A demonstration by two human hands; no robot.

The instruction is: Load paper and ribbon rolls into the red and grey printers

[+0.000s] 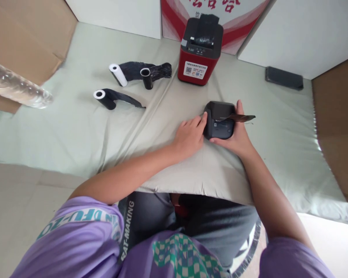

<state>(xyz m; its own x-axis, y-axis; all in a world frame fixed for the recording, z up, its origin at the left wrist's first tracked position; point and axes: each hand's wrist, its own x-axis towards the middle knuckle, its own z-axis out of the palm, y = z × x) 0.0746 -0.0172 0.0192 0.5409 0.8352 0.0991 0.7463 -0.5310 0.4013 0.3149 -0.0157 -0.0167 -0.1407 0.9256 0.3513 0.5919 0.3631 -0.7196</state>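
A small black printer (221,129) with a rounded body rests on the covered table in front of me. A thin dark brown strip (243,118) sticks out from it to the right, over my right hand. My right hand (240,133) is closed around its right side, thumb along the near edge and a finger behind. My left hand (191,133) presses against its left side, with the index fingertip on the corner and the other fingers bent close together. The undersides of the fingers are hidden.
Behind stands a red and black printer (198,58) with dark film out of its top. To the left lie a white-cored black roll (106,99), a white roll (119,75) with film, and a black tube (147,79). A black phone-like slab (284,78) lies back right; cardboard (338,127) borders the right.
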